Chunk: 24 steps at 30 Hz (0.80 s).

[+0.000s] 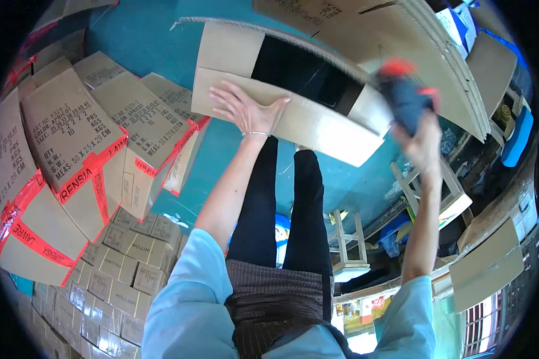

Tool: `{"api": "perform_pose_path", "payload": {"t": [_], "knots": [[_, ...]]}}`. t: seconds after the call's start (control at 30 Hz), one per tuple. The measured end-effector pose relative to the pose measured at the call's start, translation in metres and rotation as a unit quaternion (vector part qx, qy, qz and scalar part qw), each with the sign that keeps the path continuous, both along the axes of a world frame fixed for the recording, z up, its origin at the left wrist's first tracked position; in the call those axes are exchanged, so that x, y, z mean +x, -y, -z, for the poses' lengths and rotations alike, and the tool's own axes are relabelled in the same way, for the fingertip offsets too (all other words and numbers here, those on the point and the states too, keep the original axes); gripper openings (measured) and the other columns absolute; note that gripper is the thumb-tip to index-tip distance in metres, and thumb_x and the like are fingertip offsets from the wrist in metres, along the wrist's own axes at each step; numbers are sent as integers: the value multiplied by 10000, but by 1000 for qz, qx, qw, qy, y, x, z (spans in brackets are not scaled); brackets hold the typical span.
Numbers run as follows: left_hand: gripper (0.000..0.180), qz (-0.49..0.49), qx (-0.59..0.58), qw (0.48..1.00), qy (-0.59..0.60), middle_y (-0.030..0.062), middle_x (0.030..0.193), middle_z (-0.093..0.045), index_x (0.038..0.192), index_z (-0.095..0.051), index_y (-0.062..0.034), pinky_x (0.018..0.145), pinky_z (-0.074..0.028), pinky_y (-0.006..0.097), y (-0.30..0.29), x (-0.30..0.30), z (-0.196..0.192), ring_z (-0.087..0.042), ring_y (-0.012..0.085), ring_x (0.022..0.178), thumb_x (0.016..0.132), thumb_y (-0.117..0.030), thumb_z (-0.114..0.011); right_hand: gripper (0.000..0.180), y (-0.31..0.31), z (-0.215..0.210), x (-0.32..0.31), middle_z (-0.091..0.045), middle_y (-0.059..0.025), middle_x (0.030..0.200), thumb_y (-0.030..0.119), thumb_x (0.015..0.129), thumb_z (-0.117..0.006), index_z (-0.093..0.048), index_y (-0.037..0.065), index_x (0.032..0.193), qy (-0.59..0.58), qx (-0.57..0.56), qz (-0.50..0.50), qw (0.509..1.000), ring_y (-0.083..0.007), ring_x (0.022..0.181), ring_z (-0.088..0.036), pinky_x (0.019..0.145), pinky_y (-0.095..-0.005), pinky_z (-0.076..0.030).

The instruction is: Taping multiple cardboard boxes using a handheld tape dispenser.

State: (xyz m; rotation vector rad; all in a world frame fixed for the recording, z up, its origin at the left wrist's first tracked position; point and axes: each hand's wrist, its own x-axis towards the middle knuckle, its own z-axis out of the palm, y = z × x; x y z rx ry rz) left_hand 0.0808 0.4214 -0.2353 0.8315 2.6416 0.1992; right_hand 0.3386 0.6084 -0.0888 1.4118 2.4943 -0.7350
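At nine o'clock lies a pile of taped boxes (72,149). At twelve o'clock the left hand (245,110) lies flat, fingers spread wide, on a flap of the open cardboard box (293,113). At two o'clock the right hand (422,143) has its fingers shut around a blue and red tape dispenser (404,96), just beside the box.

Left hand (246,109) extended forward, palm down, fingers (224,96) spread flat; right hand (421,142) raised, fingers closed in a grip.

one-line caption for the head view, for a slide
Left hand flat on an open cardboard box, right hand holding a tape dispenser beside it.
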Motion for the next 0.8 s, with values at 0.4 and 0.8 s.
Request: {"api": "perform_pose_path", "payload": {"t": [0.4, 0.8], "knots": [[493, 391, 112, 912, -54, 76, 1544, -195, 1422, -387, -290, 1060, -91, 676, 0, -107, -5, -112, 433, 1401, 948, -420, -430, 440, 85, 0, -49, -652, -230, 967, 173, 688, -773, -618, -83, 1009, -89, -196, 66, 974, -364, 942, -633, 956, -428, -442], [312, -48, 225, 779, 583, 96, 1107, -660, 1198, -603, -4, 917, -458, 275, -38, -121, -35, -607, 150, 1040, 937, -170, -568, 386, 102, 91, -140, -637, -92, 596, 320, 671, -818, -665, -20, 771, -252, -288, 141, 913, -165, 519, -620, 545, -287, -489]]}}
